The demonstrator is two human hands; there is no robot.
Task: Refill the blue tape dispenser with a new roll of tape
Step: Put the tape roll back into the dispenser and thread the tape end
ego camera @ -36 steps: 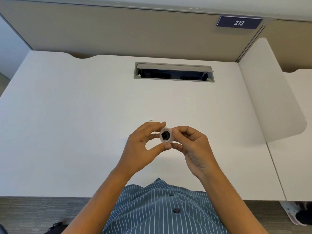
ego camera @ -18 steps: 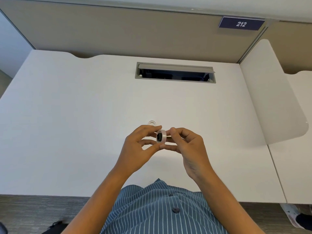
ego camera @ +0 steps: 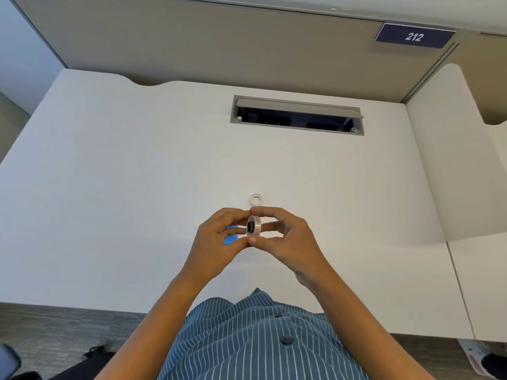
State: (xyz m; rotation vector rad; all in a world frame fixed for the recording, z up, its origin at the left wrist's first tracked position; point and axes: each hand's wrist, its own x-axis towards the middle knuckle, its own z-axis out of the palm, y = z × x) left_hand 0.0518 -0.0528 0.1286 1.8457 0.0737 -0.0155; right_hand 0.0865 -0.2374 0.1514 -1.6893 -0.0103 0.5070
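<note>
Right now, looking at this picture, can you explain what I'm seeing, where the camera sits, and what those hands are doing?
There is no machine here. The single picture comes from a wide-angle camera worn on a person's head, looking forward and down, so you see their own arms and striped shirt. Both hands hover above a white desk. The left hand and right hand together pinch a small tape roll with a dark core in it, held on edge. A bit of the blue tape dispenser shows behind the left hand. An empty white ring lies flat on the desk beyond the hands. Farther back is an open cable slot.
</note>
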